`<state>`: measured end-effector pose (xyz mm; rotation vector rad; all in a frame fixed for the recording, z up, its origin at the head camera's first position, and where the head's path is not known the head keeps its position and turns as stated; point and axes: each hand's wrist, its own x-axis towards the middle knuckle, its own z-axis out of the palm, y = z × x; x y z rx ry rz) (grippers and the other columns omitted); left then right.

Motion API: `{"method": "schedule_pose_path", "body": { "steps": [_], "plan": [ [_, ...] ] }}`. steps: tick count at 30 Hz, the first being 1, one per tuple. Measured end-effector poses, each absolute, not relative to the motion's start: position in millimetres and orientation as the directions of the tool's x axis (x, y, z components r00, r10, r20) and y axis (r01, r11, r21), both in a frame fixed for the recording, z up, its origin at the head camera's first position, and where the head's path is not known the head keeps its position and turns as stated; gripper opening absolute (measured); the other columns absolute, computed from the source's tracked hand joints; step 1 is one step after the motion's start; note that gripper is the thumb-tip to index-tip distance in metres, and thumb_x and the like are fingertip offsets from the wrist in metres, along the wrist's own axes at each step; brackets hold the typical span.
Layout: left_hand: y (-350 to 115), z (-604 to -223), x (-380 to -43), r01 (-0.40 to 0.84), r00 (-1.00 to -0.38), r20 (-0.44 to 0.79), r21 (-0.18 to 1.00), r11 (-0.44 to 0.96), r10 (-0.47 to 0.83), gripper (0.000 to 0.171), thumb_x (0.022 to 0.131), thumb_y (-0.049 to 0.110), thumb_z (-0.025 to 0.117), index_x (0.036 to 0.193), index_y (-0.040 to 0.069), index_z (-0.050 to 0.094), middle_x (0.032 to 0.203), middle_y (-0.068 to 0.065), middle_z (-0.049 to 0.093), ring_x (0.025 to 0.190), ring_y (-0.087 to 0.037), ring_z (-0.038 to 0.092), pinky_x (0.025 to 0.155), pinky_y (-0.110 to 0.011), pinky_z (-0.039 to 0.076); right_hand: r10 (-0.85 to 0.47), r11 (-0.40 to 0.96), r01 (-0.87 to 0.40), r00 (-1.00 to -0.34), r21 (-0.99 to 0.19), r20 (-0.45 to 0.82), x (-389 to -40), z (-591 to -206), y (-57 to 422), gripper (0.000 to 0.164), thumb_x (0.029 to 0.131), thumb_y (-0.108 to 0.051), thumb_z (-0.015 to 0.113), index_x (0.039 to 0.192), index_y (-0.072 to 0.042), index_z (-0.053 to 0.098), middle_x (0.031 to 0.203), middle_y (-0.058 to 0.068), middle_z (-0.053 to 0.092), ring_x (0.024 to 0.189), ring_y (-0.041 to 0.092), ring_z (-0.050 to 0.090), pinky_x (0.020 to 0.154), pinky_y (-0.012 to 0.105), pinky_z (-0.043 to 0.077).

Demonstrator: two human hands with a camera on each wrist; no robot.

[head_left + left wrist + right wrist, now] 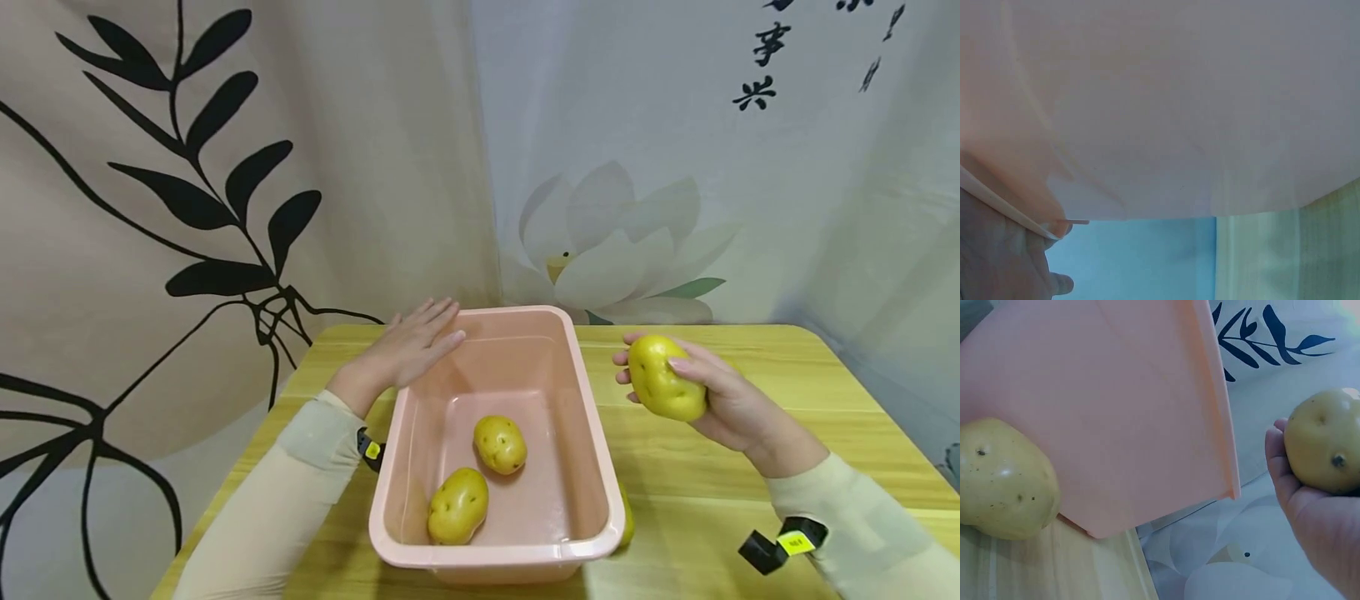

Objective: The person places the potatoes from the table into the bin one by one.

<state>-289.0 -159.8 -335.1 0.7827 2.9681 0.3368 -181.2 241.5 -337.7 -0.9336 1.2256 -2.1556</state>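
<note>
A pink plastic basin [596,442] stands on the wooden table, with two yellow potatoes [457,506] [500,445] on its bottom. My left hand [411,343] rests on the basin's far left rim, its fingers fairly straight. In the left wrist view the basin's outer wall [1147,112] fills most of the picture, and part of the left hand [1000,250] shows at the rim. To the right of the basin, above the table, my right hand [712,392] holds another potato [663,379], thumb on its near side. One more potato [1007,481] lies on the table against the basin's right side, mostly hidden in the head view.
The wooden table [750,508] reaches back to a hanging cloth [390,167] printed with black leaves, a lotus and writing. Dark wrist straps with camera mounts [795,542] sit on both sleeves.
</note>
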Motion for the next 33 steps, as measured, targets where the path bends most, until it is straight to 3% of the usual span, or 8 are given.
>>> {"method": "schedule_pose_path", "body": {
  "steps": [8,16,26,33],
  "plan": [
    [-162,-336,-289,0.477,-0.872,0.004,0.237,0.847,0.49,0.077,0.093,0.072,0.011,0.155,0.027,0.012,0.161,0.007,0.005,0.147,-0.02,-0.003,0.113,-0.059,0.0,-0.709,-0.463,0.057,-0.624,-0.884,0.331,-185,-322,229,0.045,0.1,0.001,0.02,0.144,0.006,0.029,0.134,0.019,0.048,0.122,0.03,0.048,0.1,0.043,0.044],
    [-162,-335,-288,0.478,-0.871,-0.001,0.232,0.847,0.492,0.076,0.093,0.072,0.011,0.155,0.028,0.011,0.161,0.006,0.005,0.147,-0.021,-0.003,0.113,-0.059,0.001,-0.753,-0.427,0.121,-0.597,-0.896,0.278,-187,-305,216,0.045,0.102,-0.001,0.021,0.145,0.008,0.025,0.139,0.022,0.044,0.124,0.032,0.048,0.1,0.043,0.044],
    [-161,-335,-288,0.473,-0.875,0.003,0.227,0.851,0.485,0.075,0.094,0.07,0.012,0.156,0.026,0.013,0.161,0.005,0.004,0.147,-0.022,-0.002,0.113,-0.058,0.001,-0.769,-0.252,0.104,-0.625,-0.962,0.134,-191,-290,191,0.039,0.102,-0.007,0.033,0.139,0.001,0.04,0.133,0.021,0.048,0.119,0.032,0.052,0.095,0.044,0.047],
    [-162,-336,-287,0.471,-0.876,0.012,0.229,0.852,0.482,0.075,0.094,0.07,0.012,0.155,0.026,0.014,0.161,0.005,0.005,0.147,-0.021,-0.002,0.113,-0.058,0.002,-0.794,-0.178,0.108,-0.603,-0.978,0.078,-198,-284,178,0.036,0.101,-0.008,0.039,0.135,0.003,0.045,0.131,0.022,0.05,0.116,0.031,0.056,0.095,0.046,0.048]
  ]
}}
